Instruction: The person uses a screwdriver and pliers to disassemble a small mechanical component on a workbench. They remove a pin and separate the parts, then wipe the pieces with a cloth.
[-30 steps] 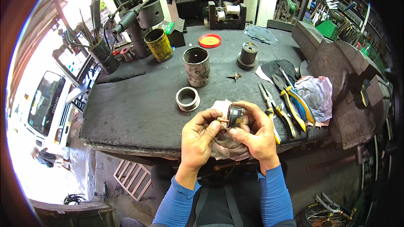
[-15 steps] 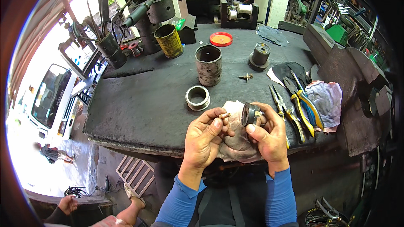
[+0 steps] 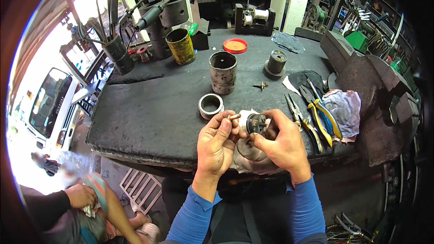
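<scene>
My left hand [image 3: 216, 142] holds a small brass-coloured pin [image 3: 235, 116] upright at a slant between thumb and fingers. Just right of it, my right hand [image 3: 282, 147] grips a black round fitting [image 3: 257, 123] with small metal parts on it. Both hands are over a stained pale cloth [image 3: 243, 165] at the bench's front edge. Beyond them sit a steel ring [image 3: 203, 112], an open grimy cylinder [image 3: 223, 79], a small brass fitting [image 3: 261, 86] and a dark cylinder on a wider base [image 3: 274, 70]. Several pliers [image 3: 331, 129] lie to the right.
The dark bench [image 3: 135, 122] also holds a yellow can [image 3: 180, 49], a red lid [image 3: 235, 45], a tool holder [image 3: 120, 58], cloths [image 3: 346, 113] and bulky metal [image 3: 379, 113]. At lower left a person [image 3: 86, 203] is close by; a pale slatted frame [image 3: 140, 187] lies on the floor.
My hands have drawn the pin and black fitting apart, and the fitting is turned in my right hand. A person has come into view at lower left.
</scene>
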Tool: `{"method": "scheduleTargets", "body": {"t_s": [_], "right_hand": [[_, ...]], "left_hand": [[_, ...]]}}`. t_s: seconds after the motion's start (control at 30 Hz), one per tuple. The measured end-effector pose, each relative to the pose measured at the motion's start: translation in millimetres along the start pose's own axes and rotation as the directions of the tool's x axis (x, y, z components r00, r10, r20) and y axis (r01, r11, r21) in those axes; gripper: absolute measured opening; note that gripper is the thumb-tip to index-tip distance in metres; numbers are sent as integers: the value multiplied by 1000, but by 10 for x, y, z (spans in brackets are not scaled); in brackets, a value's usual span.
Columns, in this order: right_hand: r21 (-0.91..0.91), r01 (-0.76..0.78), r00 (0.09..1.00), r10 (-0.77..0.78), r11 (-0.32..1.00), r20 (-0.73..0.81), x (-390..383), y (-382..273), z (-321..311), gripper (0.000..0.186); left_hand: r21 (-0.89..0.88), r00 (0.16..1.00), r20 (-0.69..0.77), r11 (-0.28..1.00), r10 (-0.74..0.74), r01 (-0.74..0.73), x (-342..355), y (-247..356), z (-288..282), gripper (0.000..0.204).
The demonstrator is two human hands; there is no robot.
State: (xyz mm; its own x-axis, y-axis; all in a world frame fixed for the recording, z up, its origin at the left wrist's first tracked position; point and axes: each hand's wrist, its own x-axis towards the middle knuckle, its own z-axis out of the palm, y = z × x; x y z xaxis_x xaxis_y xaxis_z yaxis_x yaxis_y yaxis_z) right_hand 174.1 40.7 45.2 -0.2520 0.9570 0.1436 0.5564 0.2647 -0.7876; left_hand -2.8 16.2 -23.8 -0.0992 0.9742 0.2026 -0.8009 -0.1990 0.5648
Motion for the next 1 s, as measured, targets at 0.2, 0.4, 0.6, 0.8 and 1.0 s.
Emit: {"method": "scheduleTargets", "body": {"t_s": [0.2,0.4,0.6,0.8,1.0], "right_hand": [[-447,188,981,-148,875,123,178,-18,-84,39],[-439,150,978,-67,886,200,268,-6,-205,51],[-225,164,973,-120,960,198,657,113,-487,27],[-359,209,939,-84,910,334,1082,105,-279,29],[-326,307,909,-174,894,380,1133,194,-141,36]], "left_hand": [[-29,1000,-6,999,21,-21,14,-5,-8,25],[-63,1000,-7,998,26,-26,34,-30,-29,25],[-76,999,-13,996,39,-39,28,-18,-3,25],[-73,999,-20,997,37,-38,37,-13,-5,26],[-66,999,-25,997,39,-41,51,-22,-1,27]]}}
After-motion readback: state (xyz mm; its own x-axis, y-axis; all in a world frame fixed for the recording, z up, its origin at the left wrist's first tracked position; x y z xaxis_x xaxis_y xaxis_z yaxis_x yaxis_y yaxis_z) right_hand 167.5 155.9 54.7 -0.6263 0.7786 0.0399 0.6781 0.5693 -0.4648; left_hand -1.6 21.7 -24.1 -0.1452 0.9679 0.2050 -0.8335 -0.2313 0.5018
